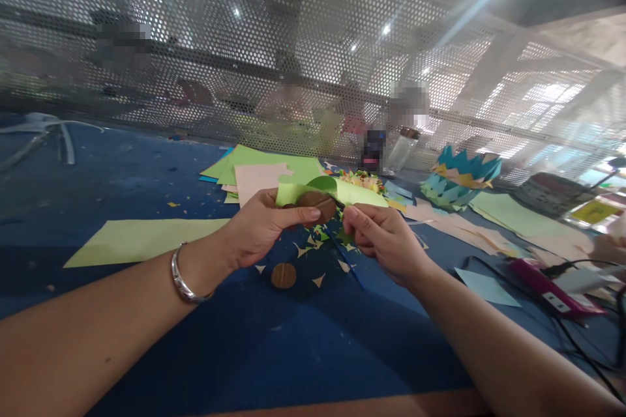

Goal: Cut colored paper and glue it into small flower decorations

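Note:
My left hand (257, 221), with a silver bangle at the wrist, pinches a round brown disc (315, 204), like cardboard, against a light green sheet of paper (359, 191). The sheet curls up above the disc. My right hand (379, 234) is closed at the disc's right edge, just below the paper. A thin dark piece shows at its fingertips; its kind is too hidden to tell. On the blue table below lies a second brown disc (283, 275), with green and pale paper scraps (313, 244) around it.
Stacked green sheets (274, 159) and a yellow-green strip (141, 241) lie left. Farther right are a glass bottle (403, 151), a zigzag-edged paper crown (457, 176), pink paper pieces (454, 225) and a magenta power strip (552, 290) with black cables. A perforated metal screen (332, 26) rises behind.

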Demonstrator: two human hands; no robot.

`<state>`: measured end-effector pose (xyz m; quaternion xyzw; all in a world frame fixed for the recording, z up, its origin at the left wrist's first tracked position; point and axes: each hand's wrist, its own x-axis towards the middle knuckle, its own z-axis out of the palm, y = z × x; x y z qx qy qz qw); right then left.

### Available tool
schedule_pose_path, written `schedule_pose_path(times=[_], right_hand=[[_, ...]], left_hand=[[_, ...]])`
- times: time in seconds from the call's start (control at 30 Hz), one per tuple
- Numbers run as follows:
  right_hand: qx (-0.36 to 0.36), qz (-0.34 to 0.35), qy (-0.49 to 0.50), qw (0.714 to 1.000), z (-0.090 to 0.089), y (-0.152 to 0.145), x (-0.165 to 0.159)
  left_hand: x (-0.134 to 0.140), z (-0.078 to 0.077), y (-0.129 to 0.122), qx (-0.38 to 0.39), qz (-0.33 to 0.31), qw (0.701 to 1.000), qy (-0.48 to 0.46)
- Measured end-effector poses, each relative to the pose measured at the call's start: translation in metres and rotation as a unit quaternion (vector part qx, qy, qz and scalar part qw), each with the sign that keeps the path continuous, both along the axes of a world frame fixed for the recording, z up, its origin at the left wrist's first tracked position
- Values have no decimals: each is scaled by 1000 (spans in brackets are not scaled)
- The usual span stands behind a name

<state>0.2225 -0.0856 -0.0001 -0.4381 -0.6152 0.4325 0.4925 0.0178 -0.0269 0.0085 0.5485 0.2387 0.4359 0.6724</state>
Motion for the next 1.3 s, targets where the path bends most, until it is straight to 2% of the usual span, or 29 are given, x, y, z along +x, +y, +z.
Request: schedule_pose_path(times=[0.23,0.8,1.3], right_hand=[[-17,4,23,1000,-1,-1,-1],[-24,13,36,999,0,-2,-3],[16,-3,-36,999,2,-2,1]], left_hand=[[0,1,-3,-27,-1,1000,-1],[1,2,-5,-24,-13,1000,5],[-4,0,-1,28,-35,999,14]])
